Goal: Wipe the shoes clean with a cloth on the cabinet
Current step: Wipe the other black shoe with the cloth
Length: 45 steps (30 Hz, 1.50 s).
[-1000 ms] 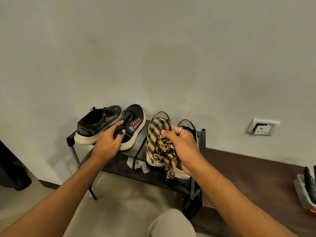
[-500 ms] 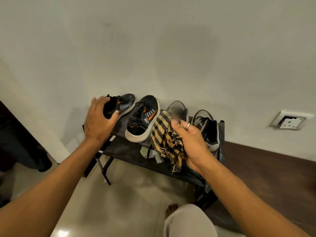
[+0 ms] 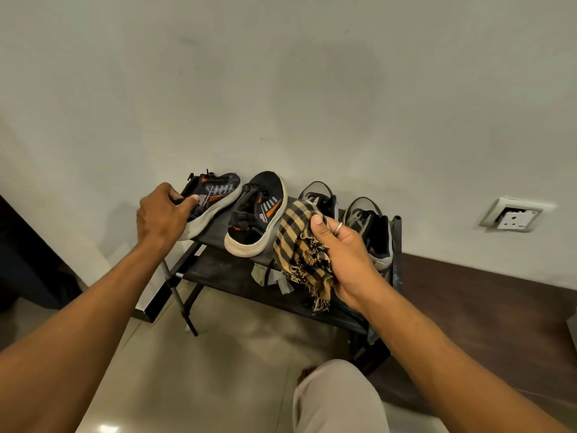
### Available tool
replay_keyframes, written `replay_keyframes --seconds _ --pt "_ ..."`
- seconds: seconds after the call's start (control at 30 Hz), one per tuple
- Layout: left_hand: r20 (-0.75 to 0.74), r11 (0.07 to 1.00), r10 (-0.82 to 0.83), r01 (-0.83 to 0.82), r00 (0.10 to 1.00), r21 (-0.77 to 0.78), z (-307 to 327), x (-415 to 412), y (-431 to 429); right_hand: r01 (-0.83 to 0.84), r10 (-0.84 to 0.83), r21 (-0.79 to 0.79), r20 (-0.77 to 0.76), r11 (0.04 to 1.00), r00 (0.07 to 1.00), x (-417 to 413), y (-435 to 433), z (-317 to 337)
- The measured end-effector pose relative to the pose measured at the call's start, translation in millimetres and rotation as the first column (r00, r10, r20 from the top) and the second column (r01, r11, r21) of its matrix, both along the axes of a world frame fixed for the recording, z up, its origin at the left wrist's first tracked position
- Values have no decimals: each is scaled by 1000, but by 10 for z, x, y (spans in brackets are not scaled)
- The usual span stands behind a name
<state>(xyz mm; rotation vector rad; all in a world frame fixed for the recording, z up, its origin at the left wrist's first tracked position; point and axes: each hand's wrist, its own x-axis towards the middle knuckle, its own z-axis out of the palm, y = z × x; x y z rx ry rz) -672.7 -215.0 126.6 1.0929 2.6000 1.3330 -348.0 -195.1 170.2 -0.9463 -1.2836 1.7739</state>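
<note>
Four shoes point(image 3: 256, 220) stand in a row on rack point(image 3: 224, 273). I note left hand point(image 3: 162, 214), fingers clamped on outer shoe point(image 3: 215, 195); right hand point(image 3: 346, 254), fingers clamped on cloth point(image 3: 299, 245), held before the row.

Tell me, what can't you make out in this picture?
Head view:
Heel of the left sneaker: covered by the left hand.
One grey shoe: mostly behind the cloth and right hand.
Rack: right end partly behind the right forearm.
Dark shape at the left edge: cut off by the frame.
Any dirt: too small to tell.
</note>
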Motion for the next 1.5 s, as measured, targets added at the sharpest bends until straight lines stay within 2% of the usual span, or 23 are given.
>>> replay_keyframes --seconds 0.3,0.57,0.87,1.17,1.37,1.5 --pt "-37 983 -38 44 999 179 767 459 -399 50 -49 13 -88 999 995 338 -291 407" --pt "-130 913 -252 281 959 297 1415 1507 -503 150 -142 40 -157 988 977 903 -493 747" --pt "-151 778 -513 532 845 334 1555 2949 -243 310 -289 79 -204 948 935 1877 -511 911" --pt "-84 683 -676 666 732 299 1086 4297 27 533 -525 4 -170 846 834 3032 -387 563" --pt "-117 681 -709 718 695 143 229 5002 254 680 -681 27 50 732 731 3661 -199 -234" --pt "-170 670 -728 742 664 33 -464 5253 347 723 -711 -14 166 691 683 3932 -139 -836"
